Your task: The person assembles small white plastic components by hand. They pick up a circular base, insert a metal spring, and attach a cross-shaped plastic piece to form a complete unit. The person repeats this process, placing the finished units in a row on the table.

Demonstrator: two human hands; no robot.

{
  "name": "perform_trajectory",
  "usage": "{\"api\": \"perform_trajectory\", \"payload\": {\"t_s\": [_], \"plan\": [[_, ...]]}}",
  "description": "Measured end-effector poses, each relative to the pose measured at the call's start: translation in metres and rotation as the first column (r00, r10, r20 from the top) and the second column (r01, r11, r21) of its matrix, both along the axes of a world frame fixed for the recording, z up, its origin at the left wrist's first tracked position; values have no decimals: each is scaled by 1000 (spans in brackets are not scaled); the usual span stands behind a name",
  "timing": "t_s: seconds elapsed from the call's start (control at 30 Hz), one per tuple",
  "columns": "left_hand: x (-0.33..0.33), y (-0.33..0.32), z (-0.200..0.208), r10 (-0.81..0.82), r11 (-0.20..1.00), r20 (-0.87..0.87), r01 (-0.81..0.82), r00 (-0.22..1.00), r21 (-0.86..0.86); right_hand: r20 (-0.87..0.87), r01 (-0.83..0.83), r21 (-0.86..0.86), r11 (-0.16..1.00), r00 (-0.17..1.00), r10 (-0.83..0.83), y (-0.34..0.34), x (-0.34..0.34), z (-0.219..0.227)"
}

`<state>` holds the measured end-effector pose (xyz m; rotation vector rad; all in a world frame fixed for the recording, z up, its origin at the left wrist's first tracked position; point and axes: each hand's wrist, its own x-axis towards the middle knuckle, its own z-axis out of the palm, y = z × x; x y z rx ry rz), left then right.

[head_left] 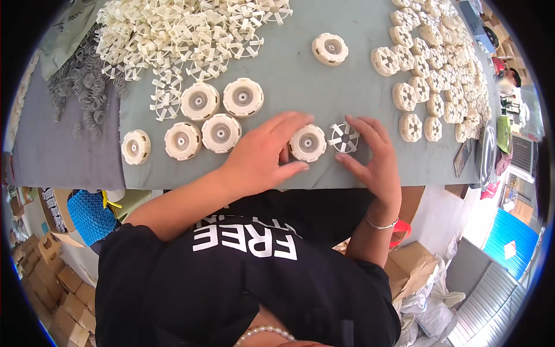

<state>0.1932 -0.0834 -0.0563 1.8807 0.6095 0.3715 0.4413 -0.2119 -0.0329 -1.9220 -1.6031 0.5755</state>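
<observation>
In front of me on the grey table, my left hand (pixel 263 144) curls its fingers and thumb around a round cream plastic housing (pixel 307 143) with a grey recessed centre. Just right of it, my right hand (pixel 376 151) grips a white spoked plastic ring (pixel 344 138) between thumb and fingers. The two parts sit side by side, a small gap apart. Left of my left hand stand several similar housings, among them one nearest it (pixel 221 133) and one farther left (pixel 136 147). Another lone housing (pixel 330 49) lies farther back.
A heap of loose spoked rings (pixel 185 34) covers the back left, beside a pile of metal springs (pixel 81 84). Rows of assembled round parts (pixel 428 75) fill the right side. A dark flat phone-like object (pixel 462 159) lies near the right edge of the table (pixel 260 179).
</observation>
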Motion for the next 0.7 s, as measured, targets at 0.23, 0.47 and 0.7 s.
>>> {"api": "perform_trajectory", "payload": {"t_s": [0.23, 0.47, 0.7], "plan": [[-3, 2, -2, 27, 998, 117, -20, 993, -64, -76, 56, 167, 984, 996, -44, 5, -42, 18], [-1, 0, -5, 60, 997, 143, -53, 988, -58, -21, 17, 159, 987, 1000, -14, 7, -70, 12], [0, 1, -10, 67, 996, 128, -58, 989, -71, 116, 41, 131, 991, 992, -56, 9, -82, 3]]}}
